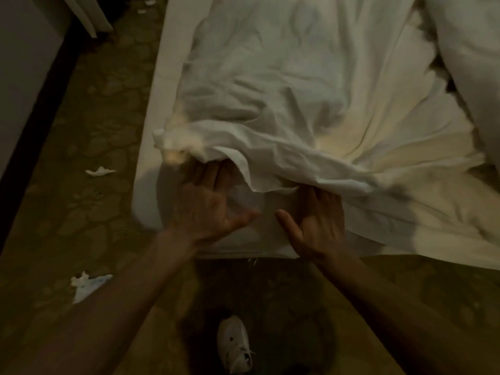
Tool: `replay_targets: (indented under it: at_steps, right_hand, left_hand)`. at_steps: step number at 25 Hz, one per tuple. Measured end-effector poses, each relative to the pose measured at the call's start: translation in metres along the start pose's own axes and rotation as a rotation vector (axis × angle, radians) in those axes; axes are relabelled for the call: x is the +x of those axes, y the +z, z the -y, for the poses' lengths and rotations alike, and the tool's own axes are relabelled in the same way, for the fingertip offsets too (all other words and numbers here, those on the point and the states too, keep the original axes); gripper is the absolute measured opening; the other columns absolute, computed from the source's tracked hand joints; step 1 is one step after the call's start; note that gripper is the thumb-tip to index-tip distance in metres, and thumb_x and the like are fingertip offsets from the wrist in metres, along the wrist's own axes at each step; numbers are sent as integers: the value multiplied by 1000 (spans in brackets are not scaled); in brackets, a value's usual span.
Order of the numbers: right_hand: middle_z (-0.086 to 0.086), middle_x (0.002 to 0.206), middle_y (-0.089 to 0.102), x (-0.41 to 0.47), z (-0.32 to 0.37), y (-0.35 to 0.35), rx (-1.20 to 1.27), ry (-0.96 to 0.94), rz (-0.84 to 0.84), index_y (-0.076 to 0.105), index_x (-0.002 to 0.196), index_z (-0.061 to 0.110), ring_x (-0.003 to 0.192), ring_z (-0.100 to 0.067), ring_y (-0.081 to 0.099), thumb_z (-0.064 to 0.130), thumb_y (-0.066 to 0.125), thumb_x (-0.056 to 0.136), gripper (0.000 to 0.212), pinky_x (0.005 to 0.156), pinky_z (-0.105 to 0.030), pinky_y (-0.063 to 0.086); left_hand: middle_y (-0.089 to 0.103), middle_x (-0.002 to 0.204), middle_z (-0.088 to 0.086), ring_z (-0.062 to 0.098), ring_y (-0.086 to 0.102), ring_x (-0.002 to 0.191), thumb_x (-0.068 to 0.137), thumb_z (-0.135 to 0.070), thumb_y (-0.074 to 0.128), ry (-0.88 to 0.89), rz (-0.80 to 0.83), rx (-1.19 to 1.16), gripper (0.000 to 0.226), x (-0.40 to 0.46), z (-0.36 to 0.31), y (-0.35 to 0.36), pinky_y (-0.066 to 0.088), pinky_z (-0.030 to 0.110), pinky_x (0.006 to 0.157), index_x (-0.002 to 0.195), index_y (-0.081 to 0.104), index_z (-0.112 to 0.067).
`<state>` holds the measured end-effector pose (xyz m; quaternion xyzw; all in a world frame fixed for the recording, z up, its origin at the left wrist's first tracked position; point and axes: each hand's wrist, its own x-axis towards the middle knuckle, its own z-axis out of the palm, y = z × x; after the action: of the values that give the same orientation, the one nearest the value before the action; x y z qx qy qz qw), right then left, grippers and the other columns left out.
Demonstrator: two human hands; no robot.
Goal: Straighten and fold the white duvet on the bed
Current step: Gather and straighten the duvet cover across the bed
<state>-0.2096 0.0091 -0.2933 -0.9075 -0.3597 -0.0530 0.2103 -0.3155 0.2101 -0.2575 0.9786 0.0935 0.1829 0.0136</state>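
Both hands, left hand (pixel 201 209) and right hand (pixel 316 220), spread flat under the rumpled duvet (pixel 284 104) hem at six o'clock; no fold yet made.

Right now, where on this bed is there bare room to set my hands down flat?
The bare mattress corner at the foot, between the duvet edge and the mattress end, is free; the left hand and right hand are already there. A narrow bare strip runs along the mattress's left side. Everything beyond is crowded with rumpled duvet.

Bedroom, bed (pixel 151 169), patterned carpet (pixel 89 125)
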Motion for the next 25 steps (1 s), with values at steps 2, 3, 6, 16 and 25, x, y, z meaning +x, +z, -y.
replay_targets:
  at_steps: [2, 3, 6, 16, 25]
  right_hand:
    - [-23, 128, 59, 8, -3, 4, -50, -33, -32, 55, 130, 4, 121, -37, 46, 76, 29, 91, 85, 106, -46, 27]
    - [-21, 126, 60, 12, -4, 5, -67, -39, -50, 57, 127, 6, 119, -35, 45, 75, 34, 88, 82, 105, -46, 26]
    - [-18, 116, 66, 24, -2, 7, -81, -37, -131, 63, 121, 12, 110, -35, 52, 72, 36, 86, 74, 95, -43, 30]
    - [1, 46, 38, 8, -1, -49, 161, -126, -176, 48, 53, 25, 38, -28, 50, 71, 17, 99, 72, 53, -26, 24]
    - [-12, 85, 63, -58, 16, -78, 348, -231, -208, 69, 82, 3, 82, -26, 57, 61, 29, 101, 73, 70, -33, 41]
  left_hand:
    - [59, 124, 26, 40, 54, 114, 87, -79, 28, 58, -16, 39, 96, 24, 19, 9, 37, 43, 98, 129, 56, 3]
    - [60, 123, 25, 40, 53, 114, 87, -78, 29, 88, -27, 40, 94, 35, 26, 13, 35, 44, 99, 127, 57, 3]
    - [63, 115, 22, 38, 54, 109, 90, -76, 30, 151, -81, 61, 86, 58, 36, 34, 37, 45, 93, 117, 61, 0]
    - [57, 53, 15, 31, 57, 47, 93, -72, 25, 243, -158, -161, 79, 29, 5, -17, 37, 31, 54, 58, 55, -9]
    - [64, 74, 17, 32, 60, 65, 99, -61, 29, 27, -195, -181, 72, -37, -33, -67, 43, 38, 59, 75, 65, -3]
